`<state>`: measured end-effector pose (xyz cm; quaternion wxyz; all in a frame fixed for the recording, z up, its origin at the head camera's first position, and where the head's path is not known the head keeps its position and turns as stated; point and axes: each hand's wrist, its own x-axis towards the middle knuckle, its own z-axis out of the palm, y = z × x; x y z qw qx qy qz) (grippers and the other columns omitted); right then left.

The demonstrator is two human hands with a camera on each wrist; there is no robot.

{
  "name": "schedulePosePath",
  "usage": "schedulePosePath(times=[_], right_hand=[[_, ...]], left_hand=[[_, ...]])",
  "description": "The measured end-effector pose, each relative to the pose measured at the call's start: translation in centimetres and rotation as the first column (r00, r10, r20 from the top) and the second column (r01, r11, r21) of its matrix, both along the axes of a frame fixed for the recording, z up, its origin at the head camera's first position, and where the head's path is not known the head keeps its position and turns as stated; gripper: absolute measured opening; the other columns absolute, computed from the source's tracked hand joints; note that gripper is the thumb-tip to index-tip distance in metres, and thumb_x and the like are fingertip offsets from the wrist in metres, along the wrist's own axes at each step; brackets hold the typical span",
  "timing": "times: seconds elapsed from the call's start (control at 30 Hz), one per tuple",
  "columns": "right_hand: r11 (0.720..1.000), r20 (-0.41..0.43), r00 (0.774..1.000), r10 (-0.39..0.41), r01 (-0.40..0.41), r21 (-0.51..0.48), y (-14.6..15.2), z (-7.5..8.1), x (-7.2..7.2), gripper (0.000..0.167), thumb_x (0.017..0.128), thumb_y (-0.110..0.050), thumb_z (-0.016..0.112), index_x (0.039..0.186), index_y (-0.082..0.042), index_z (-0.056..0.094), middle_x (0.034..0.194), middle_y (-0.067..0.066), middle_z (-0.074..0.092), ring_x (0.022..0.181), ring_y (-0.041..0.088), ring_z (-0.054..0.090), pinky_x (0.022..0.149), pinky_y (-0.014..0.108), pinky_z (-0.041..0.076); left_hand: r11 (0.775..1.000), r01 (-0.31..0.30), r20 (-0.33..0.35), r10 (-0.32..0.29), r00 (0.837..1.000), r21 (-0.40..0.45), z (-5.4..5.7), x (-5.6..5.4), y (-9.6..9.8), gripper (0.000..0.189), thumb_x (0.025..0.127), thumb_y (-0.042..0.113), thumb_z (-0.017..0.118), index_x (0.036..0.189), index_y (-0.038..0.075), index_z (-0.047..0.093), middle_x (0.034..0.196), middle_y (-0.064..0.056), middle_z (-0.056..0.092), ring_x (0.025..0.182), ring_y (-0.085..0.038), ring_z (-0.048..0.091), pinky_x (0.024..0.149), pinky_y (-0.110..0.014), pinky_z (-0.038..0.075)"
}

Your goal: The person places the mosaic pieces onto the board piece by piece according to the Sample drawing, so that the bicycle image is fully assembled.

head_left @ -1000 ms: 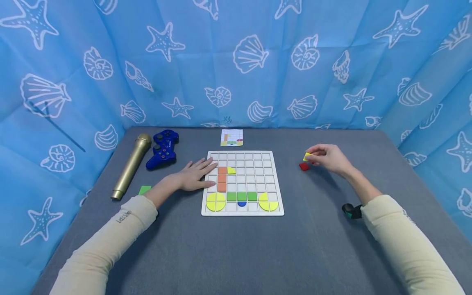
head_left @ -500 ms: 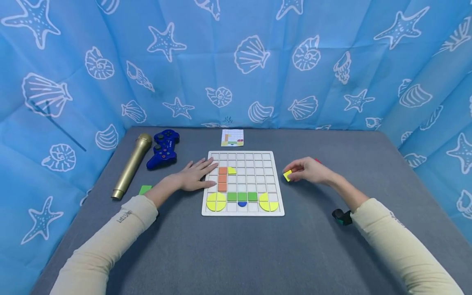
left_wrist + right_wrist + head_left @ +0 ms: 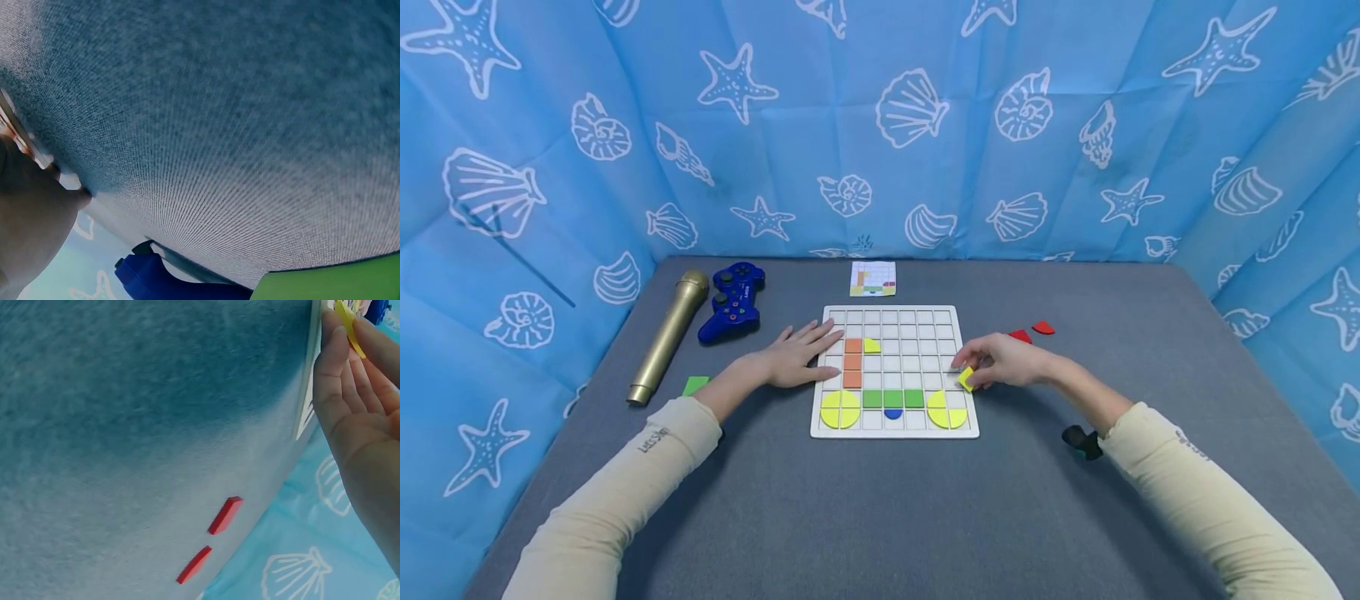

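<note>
A white grid board (image 3: pixel 917 321) lies on the table with orange square tiles (image 3: pixel 852 362), green square tiles (image 3: pixel 892 398), yellow quarter-circle tiles (image 3: pixel 839 410) and a blue half-circle tile (image 3: pixel 892 413) in its cells. My left hand (image 3: pixel 797 360) rests spread on the board's left edge. Over the right edge, my right hand (image 3: pixel 1003 360) pinches a small yellow tile (image 3: pixel 966 378) between thumb and fingers, just above the yellow group at lower right. The right wrist view shows this yellow tile (image 3: pixel 351 331) tilted, its outline partly covered by the fingers.
Two red tiles (image 3: pixel 1042 327) lie right of the board. A pattern card (image 3: pixel 872 279) is behind it. To the left are a blue game controller (image 3: pixel 733 304), a gold microphone (image 3: pixel 670 337) and a green tile (image 3: pixel 695 385). A patterned blue curtain (image 3: pixel 820 125) surrounds the table.
My right hand has carried the yellow tile leftward and nearer, from beside the red tiles to the board's right edge. Both red tiles now show. My left hand stays put.
</note>
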<state>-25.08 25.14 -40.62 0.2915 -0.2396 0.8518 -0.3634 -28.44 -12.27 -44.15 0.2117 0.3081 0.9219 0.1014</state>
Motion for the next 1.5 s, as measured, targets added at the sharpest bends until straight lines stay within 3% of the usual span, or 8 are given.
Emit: schedulePosePath(times=[0.23, 0.37, 0.67, 0.93, 1.2, 1.33, 1.4, 1.5], right_hand=[[0.992, -0.052, 0.992, 0.119, -0.117, 0.049, -1.1, 0.1, 0.5, 0.029, 0.086, -0.003, 0.07, 0.114, -0.004, 0.064, 0.089, 0.002, 0.06, 0.079, 0.017, 0.056, 0.071, 0.028, 0.049], [0.988, -0.095, 0.984, 0.148, -0.144, 0.047, -1.4, -0.1, 0.8, 0.027, 0.086, -0.003, 0.07, 0.112, -0.005, 0.065, 0.088, 0.0, 0.061, 0.079, 0.015, 0.057, 0.072, 0.028, 0.05], [0.996, -0.141, 0.986, 0.09, -0.089, 0.019, -1.3, -0.6, 1.1, 0.026, 0.086, -0.005, 0.07, 0.112, -0.004, 0.066, 0.09, 0.001, 0.061, 0.08, 0.016, 0.059, 0.071, 0.029, 0.05], [0.994, -0.118, 0.991, 0.065, -0.075, -0.078, -0.7, -0.9, 1.5, 0.026, 0.089, -0.003, 0.066, 0.114, 0.002, 0.063, 0.089, 0.006, 0.062, 0.081, 0.019, 0.059, 0.071, 0.028, 0.049], [0.993, -0.037, 0.999, 0.007, -0.011, -0.113, -0.4, -1.1, 1.7, 0.03, 0.09, -0.006, 0.066, 0.118, 0.003, 0.061, 0.094, 0.009, 0.064, 0.084, 0.026, 0.06, 0.071, 0.033, 0.048], [0.988, 0.076, 0.996, -0.04, 0.05, -0.144, -0.2, -1.0, 1.8, 0.033, 0.093, -0.008, 0.063, 0.123, 0.004, 0.058, 0.099, 0.011, 0.065, 0.088, 0.027, 0.06, 0.077, 0.036, 0.05], [0.981, 0.173, 0.982, -0.069, 0.098, -0.165, 0.1, -1.1, 1.6, 0.035, 0.095, -0.011, 0.06, 0.127, 0.003, 0.055, 0.104, 0.012, 0.065, 0.093, 0.027, 0.061, 0.082, 0.036, 0.05], [0.964, 0.306, 0.945, -0.119, 0.183, -0.191, 0.7, -1.3, 1.3, 0.039, 0.097, -0.014, 0.057, 0.131, 0.004, 0.05, 0.113, 0.014, 0.063, 0.102, 0.027, 0.059, 0.089, 0.037, 0.048]], left_hand=[[1.0, 0.0, -0.003, 0.0, 1.0, 0.006, -0.2, 0.1, 0.0, 0.076, 0.097, 0.059, 0.038, 0.155, 0.023, 0.005, 0.159, -0.004, -0.002, 0.144, -0.029, -0.003, 0.109, -0.058, -0.002], [1.0, 0.001, -0.003, -0.001, 1.0, 0.005, -0.2, 0.1, 0.0, 0.075, 0.097, 0.058, 0.037, 0.155, 0.024, 0.005, 0.159, -0.004, -0.002, 0.144, -0.028, -0.003, 0.109, -0.057, -0.002], [1.0, 0.005, 0.0, -0.005, 1.0, 0.02, -0.1, 0.1, 0.0, 0.075, 0.098, 0.056, 0.039, 0.155, 0.022, 0.006, 0.159, -0.005, -0.002, 0.144, -0.029, -0.003, 0.109, -0.059, -0.002], [1.0, 0.003, 0.005, -0.003, 1.0, 0.012, 0.1, 0.1, 0.1, 0.075, 0.098, 0.056, 0.039, 0.155, 0.022, 0.006, 0.159, -0.004, -0.002, 0.144, -0.029, -0.004, 0.109, -0.058, -0.002], [1.0, 0.004, 0.009, -0.004, 1.0, 0.016, 0.2, 0.0, 0.0, 0.076, 0.097, 0.057, 0.039, 0.155, 0.022, 0.006, 0.159, -0.005, -0.002, 0.144, -0.029, -0.004, 0.109, -0.058, -0.003], [1.0, 0.003, 0.009, -0.003, 1.0, 0.013, 0.1, -0.1, 0.0, 0.076, 0.097, 0.057, 0.039, 0.155, 0.022, 0.005, 0.159, -0.006, -0.002, 0.144, -0.029, -0.004, 0.109, -0.058, -0.003], [1.0, 0.0, 0.009, 0.0, 1.0, 0.006, 0.1, -0.1, 0.0, 0.075, 0.097, 0.057, 0.038, 0.155, 0.023, 0.005, 0.159, -0.005, -0.002, 0.144, -0.028, -0.004, 0.109, -0.057, -0.003], [1.0, 0.005, 0.008, -0.005, 1.0, 0.02, 0.1, 0.1, 0.0, 0.076, 0.098, 0.056, 0.04, 0.155, 0.02, 0.006, 0.159, -0.007, -0.001, 0.144, -0.03, -0.003, 0.109, -0.059, -0.002]])
